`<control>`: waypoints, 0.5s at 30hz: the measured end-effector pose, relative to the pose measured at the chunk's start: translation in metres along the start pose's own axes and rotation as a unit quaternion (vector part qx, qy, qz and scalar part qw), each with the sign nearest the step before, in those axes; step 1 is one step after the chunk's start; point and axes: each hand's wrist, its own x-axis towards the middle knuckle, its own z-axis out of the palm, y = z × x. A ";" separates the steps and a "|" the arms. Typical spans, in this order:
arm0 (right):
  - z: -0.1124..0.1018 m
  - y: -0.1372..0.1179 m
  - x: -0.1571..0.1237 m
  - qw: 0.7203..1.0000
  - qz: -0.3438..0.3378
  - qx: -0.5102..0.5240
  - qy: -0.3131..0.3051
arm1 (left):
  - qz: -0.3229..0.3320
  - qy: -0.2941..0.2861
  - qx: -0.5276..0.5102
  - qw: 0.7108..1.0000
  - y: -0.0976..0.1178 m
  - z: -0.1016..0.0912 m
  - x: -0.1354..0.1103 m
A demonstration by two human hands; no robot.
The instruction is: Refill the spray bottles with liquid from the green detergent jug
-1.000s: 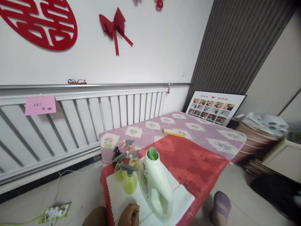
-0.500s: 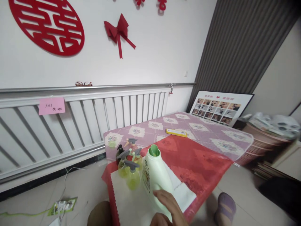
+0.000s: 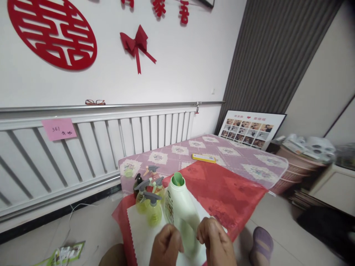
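Observation:
A pale green detergent bottle (image 3: 180, 207) stands upright and uncapped, its green spout (image 3: 178, 178) showing at the mouth. My left hand (image 3: 168, 245) is curled closed in front of the bottle's lower left side. To the right of it, my right hand (image 3: 215, 240) is also closed, thumb and fingers pressed together beside the bottle. Whether anything sits in either hand's fingers I cannot make out. Left of the bottle are several spray bottles, including a yellow-green spray bottle (image 3: 154, 214) with a grey trigger head. A white cloth (image 3: 144, 240) lies beneath them.
A red cloth (image 3: 210, 192) covers part of the table with a purple patterned tablecloth (image 3: 194, 147). A yellow-edged case (image 3: 203, 158) lies behind. A radiator (image 3: 155, 133) runs along the wall. Pink baskets (image 3: 288, 173) stand at right; a power strip (image 3: 68, 253) lies on the floor.
My hands, close together and overlapping at the bottle's lower front before, are now apart with fingers curled in. The camera view has shifted slightly. The bottle stays standing in place.

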 end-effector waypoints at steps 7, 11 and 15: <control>0.005 -0.012 0.044 0.997 -0.015 -0.001 -0.072 | 0.082 0.048 0.035 0.995 0.048 -0.003 0.067; 0.013 -0.037 0.065 0.998 -0.020 -0.027 -0.058 | 0.041 0.062 0.043 0.996 0.063 0.006 0.094; 0.023 -0.047 0.083 0.998 -0.013 -0.030 -0.053 | 0.072 0.072 0.068 0.993 0.070 0.013 0.112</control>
